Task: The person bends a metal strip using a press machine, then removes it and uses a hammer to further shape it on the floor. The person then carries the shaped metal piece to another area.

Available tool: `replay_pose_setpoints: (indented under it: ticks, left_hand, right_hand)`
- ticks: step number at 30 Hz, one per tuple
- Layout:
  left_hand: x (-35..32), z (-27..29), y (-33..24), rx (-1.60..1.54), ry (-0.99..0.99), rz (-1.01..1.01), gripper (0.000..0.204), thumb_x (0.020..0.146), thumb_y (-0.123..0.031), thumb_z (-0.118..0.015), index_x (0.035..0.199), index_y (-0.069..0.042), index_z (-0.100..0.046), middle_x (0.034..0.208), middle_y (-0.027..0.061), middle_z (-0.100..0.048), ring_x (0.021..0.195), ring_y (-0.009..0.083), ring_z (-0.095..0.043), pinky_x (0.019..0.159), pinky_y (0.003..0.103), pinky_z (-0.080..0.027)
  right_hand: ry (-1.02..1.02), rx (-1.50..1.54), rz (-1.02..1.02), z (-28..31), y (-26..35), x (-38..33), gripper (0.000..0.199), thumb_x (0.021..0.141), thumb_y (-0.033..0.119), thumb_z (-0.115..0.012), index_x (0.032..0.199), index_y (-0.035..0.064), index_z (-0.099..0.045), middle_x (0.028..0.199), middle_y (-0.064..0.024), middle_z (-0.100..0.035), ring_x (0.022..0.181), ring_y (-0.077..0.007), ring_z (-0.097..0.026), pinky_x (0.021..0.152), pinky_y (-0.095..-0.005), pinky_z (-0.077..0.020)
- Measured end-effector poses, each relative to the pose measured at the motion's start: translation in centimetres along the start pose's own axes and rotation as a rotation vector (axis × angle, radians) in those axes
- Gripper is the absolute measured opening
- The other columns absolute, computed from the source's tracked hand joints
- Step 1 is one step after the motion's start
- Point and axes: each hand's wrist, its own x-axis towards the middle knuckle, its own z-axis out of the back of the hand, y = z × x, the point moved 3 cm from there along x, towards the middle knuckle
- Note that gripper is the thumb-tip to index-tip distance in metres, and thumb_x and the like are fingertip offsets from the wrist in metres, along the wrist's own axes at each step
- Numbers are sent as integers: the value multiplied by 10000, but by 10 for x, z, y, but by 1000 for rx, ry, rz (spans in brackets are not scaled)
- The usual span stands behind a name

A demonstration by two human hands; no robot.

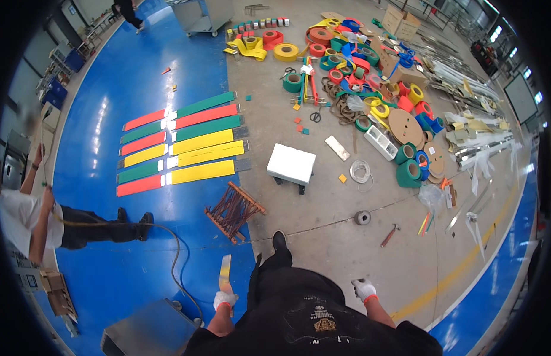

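My left hand (224, 300), in a white glove, grips a flat strip (225, 273) that is yellow in the middle and silver-grey at its ends, pointing up and away from me. My right hand (364, 289), also gloved in white, hangs at my side with fingers curled and nothing seen in it. My black-trousered leg and shoe (279, 241) step forward between the hands. Ahead on the blue floor lie rows of green, red and yellow strips (186, 144).
A small wooden rack (233, 210) and a white stool (291, 164) stand just ahead. A hammer (389, 235) and a tape roll (362, 218) lie on the right. Coloured tape rolls (370, 77) crowd the far right. Another person (44, 222) holds a hose (169, 237) at left. A grey box (148, 329) sits lower left.
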Motion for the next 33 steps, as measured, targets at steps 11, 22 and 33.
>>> replay_pose_setpoints:
  ticks: [11, 22, 33]
  left_hand:
    - [-11, 74, -159, 67, 290, 113, 580, 767, -446, -852, 1088, 34, -801, 1123, 227, -803, 1125, 335, -778, 912, 445, -598]
    - [-45, 133, -483, -144, 60, 213, 520, 739, -390, -842, 1042, 32, -813, 1029, 214, -810, 1015, 340, -799, 861, 444, -608]
    - [3, 229, -703, -381, -49, 169, 466, 709, -337, -837, 997, 28, -825, 950, 204, -816, 926, 346, -814, 824, 446, -616]
  right_hand:
    - [76, -142, 138, 39, 229, 117, 476, 1020, 422, -634, 1209, 10, -777, 912, -152, -787, 739, -283, -736, 699, -424, -574]
    - [213, -467, 134, 245, 553, 357, 538, 977, 546, -629, 1175, 74, -793, 957, -177, -800, 889, -405, -765, 719, -518, -608]
    - [76, -102, 484, 292, 1068, 457, 514, 982, 426, -691, 1248, -12, -738, 997, -147, -788, 840, -252, -749, 813, -390, -577]
